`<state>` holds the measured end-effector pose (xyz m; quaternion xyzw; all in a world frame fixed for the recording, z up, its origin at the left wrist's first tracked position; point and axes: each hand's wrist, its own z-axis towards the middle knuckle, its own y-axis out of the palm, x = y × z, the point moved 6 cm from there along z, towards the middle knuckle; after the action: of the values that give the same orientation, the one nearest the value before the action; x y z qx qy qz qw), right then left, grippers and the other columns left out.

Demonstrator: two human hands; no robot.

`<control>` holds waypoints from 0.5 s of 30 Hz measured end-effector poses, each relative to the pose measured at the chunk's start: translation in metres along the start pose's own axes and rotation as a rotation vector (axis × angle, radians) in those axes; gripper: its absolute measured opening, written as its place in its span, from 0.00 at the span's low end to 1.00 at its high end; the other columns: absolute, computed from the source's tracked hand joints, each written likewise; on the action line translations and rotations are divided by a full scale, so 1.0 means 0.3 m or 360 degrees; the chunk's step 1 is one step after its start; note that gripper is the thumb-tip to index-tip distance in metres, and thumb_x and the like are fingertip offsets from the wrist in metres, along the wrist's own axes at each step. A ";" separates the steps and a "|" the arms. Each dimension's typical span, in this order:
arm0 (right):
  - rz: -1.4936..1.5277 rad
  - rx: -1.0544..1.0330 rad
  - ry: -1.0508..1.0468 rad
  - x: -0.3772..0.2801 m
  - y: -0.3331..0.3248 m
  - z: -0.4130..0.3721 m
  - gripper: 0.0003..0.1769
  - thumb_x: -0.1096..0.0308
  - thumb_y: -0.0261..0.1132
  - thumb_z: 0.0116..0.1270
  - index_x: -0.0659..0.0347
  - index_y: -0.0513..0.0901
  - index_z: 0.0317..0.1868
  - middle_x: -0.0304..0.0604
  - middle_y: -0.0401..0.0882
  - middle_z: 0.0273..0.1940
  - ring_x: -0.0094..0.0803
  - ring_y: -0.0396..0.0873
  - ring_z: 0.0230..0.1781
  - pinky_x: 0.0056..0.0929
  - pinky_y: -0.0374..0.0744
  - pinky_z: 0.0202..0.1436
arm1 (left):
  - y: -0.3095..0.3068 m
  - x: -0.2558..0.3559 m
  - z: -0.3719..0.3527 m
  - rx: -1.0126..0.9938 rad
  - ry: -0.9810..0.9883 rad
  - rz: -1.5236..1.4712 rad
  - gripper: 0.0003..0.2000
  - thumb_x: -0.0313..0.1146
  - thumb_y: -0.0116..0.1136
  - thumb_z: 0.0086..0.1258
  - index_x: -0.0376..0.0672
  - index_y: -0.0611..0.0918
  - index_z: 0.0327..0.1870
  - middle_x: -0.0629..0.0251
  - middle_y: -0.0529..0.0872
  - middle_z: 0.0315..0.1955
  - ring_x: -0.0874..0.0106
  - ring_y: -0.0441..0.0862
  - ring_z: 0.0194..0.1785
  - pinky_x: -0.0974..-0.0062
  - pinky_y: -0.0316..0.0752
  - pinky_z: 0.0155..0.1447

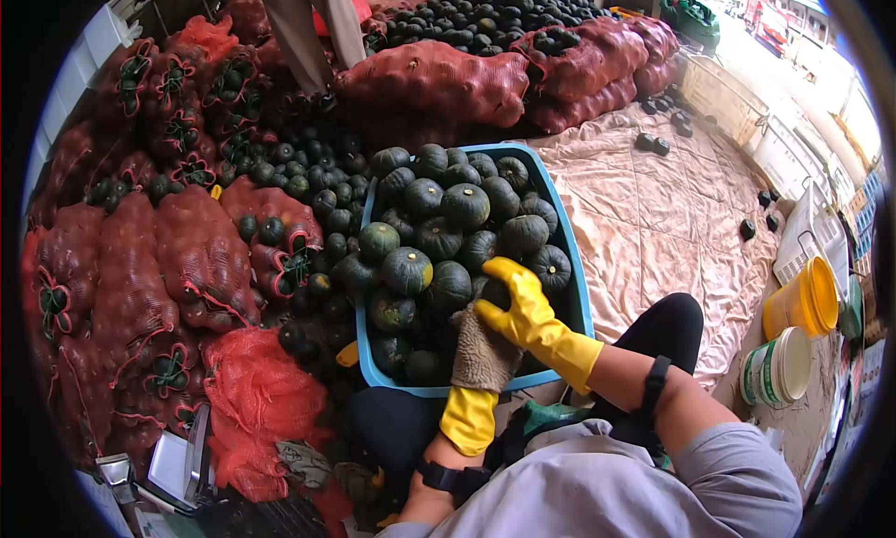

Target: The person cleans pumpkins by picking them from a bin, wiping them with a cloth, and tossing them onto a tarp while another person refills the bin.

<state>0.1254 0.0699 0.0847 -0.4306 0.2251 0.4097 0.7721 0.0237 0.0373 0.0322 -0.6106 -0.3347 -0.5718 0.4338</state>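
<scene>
A blue tub (571,223) full of dark green pumpkins (465,206) stands in front of me. My right hand (534,316), in a yellow rubber glove, curls its fingers and thumb around a small dark green pumpkin (494,294) over the tub's near part. Against that pumpkin's near side is my left hand (483,353), covered by a brown fleecy cloth mitt over a yellow glove. The mitt hides the left fingers. One pumpkin (407,271) with a yellow patch lies just beyond my hands.
Red mesh sacks (121,286) of pumpkins crowd the left; more sacks (431,81) lie behind the tub. Loose pumpkins (322,179) cover the floor left of it. A pale sheet (653,211) spreads rightward, with buckets (801,297) and crates (793,165) beyond. A person's legs (313,34) stand behind.
</scene>
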 end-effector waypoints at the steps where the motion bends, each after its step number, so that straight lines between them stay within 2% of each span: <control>1: -0.0001 -0.0027 0.0058 0.014 0.008 0.002 0.35 0.62 0.82 0.61 0.59 0.82 0.68 0.56 0.82 0.68 0.59 0.77 0.71 0.51 0.75 0.77 | 0.023 0.088 0.011 -0.0079 0.0150 0.1436 0.28 0.47 0.66 0.72 0.49 0.77 0.71 0.59 0.80 0.71 0.60 0.74 0.76 0.51 0.67 0.78; 2: -0.0003 -0.0053 0.0116 0.026 0.015 0.004 0.34 0.62 0.82 0.62 0.59 0.82 0.68 0.55 0.82 0.67 0.58 0.77 0.72 0.51 0.75 0.77 | 0.045 0.177 0.020 -0.0080 0.0345 0.2237 0.28 0.47 0.64 0.73 0.50 0.77 0.72 0.60 0.79 0.72 0.61 0.72 0.78 0.50 0.67 0.78; 3: 0.0144 -0.0311 -0.0004 -0.056 -0.001 -0.015 0.33 0.63 0.82 0.64 0.59 0.82 0.68 0.54 0.82 0.67 0.55 0.78 0.72 0.50 0.74 0.78 | 0.014 0.191 -0.021 0.0060 0.0432 0.2107 0.26 0.46 0.62 0.75 0.52 0.76 0.72 0.60 0.79 0.71 0.61 0.72 0.78 0.49 0.66 0.79; 4: 0.0283 -0.0657 -0.0152 -0.129 0.003 -0.031 0.33 0.62 0.82 0.65 0.59 0.82 0.69 0.53 0.81 0.69 0.53 0.77 0.73 0.48 0.74 0.78 | -0.013 0.105 -0.014 0.0118 0.0355 0.1455 0.26 0.49 0.60 0.77 0.53 0.76 0.73 0.62 0.79 0.72 0.62 0.72 0.78 0.51 0.66 0.80; 5: 0.0552 -0.0581 -0.0302 -0.143 0.019 -0.062 0.28 0.58 0.79 0.69 0.57 0.85 0.67 0.54 0.85 0.63 0.57 0.79 0.69 0.47 0.76 0.75 | -0.040 0.018 -0.011 0.0195 0.0329 0.0793 0.26 0.52 0.58 0.78 0.55 0.77 0.74 0.63 0.79 0.73 0.62 0.72 0.79 0.53 0.66 0.81; 7: 0.0656 -0.0962 0.0339 -0.085 -0.026 0.019 0.28 0.58 0.74 0.77 0.62 0.82 0.71 0.55 0.84 0.67 0.48 0.82 0.71 0.41 0.77 0.75 | -0.014 -0.113 0.000 0.0167 -0.0183 -0.1002 0.28 0.60 0.51 0.82 0.57 0.77 0.74 0.66 0.79 0.74 0.63 0.72 0.79 0.54 0.67 0.81; 8: 0.0396 -0.0674 0.0293 -0.004 -0.005 0.029 0.25 0.58 0.70 0.80 0.63 0.82 0.70 0.57 0.87 0.64 0.51 0.83 0.68 0.43 0.80 0.73 | 0.012 -0.129 0.006 0.0251 -0.0476 -0.1655 0.27 0.60 0.49 0.84 0.56 0.77 0.74 0.65 0.80 0.74 0.63 0.74 0.78 0.55 0.67 0.82; 9: 0.0069 -0.0470 0.0148 0.043 0.036 0.006 0.24 0.59 0.72 0.75 0.60 0.86 0.66 0.59 0.85 0.65 0.59 0.83 0.67 0.49 0.82 0.70 | 0.031 -0.079 0.008 0.0479 -0.0756 -0.2311 0.26 0.60 0.46 0.87 0.54 0.78 0.73 0.64 0.81 0.73 0.62 0.76 0.77 0.56 0.68 0.83; 11: -0.0266 -0.0184 0.0141 -0.195 0.009 -0.072 0.23 0.61 0.74 0.72 0.58 0.87 0.64 0.58 0.85 0.66 0.60 0.83 0.65 0.52 0.82 0.70 | -0.078 -0.140 0.037 0.0592 0.0048 -0.0789 0.21 0.46 0.55 0.80 0.52 0.80 0.69 0.62 0.85 0.61 0.62 0.82 0.63 0.60 0.73 0.70; 12: -0.0115 -0.0466 0.0126 -0.249 -0.012 -0.062 0.27 0.61 0.78 0.67 0.54 0.87 0.66 0.62 0.80 0.70 0.65 0.80 0.69 0.53 0.81 0.72 | -0.086 -0.118 0.032 0.0507 0.0067 -0.0789 0.19 0.44 0.57 0.79 0.51 0.81 0.66 0.61 0.86 0.56 0.62 0.84 0.60 0.61 0.75 0.67; 14: 0.0193 -0.0695 0.0007 -0.224 -0.035 -0.083 0.26 0.64 0.76 0.71 0.55 0.85 0.69 0.57 0.82 0.68 0.52 0.83 0.66 0.46 0.82 0.70 | -0.101 -0.075 0.016 0.0336 0.0104 -0.0789 0.14 0.40 0.59 0.77 0.49 0.82 0.60 0.60 0.88 0.48 0.61 0.87 0.53 0.62 0.77 0.63; 15: 0.0420 -0.0785 -0.0027 -0.226 -0.060 -0.056 0.26 0.65 0.76 0.73 0.55 0.84 0.70 0.53 0.84 0.66 0.45 0.86 0.64 0.42 0.83 0.68 | -0.105 -0.045 0.005 0.0224 -0.0130 -0.1397 0.13 0.44 0.56 0.81 0.49 0.82 0.57 0.61 0.88 0.47 0.60 0.87 0.53 0.61 0.79 0.64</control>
<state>0.1023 0.0206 0.1318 -0.5691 0.1662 0.5527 0.5857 -0.0059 0.0526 0.0237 -0.4020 -0.6170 -0.6530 0.1770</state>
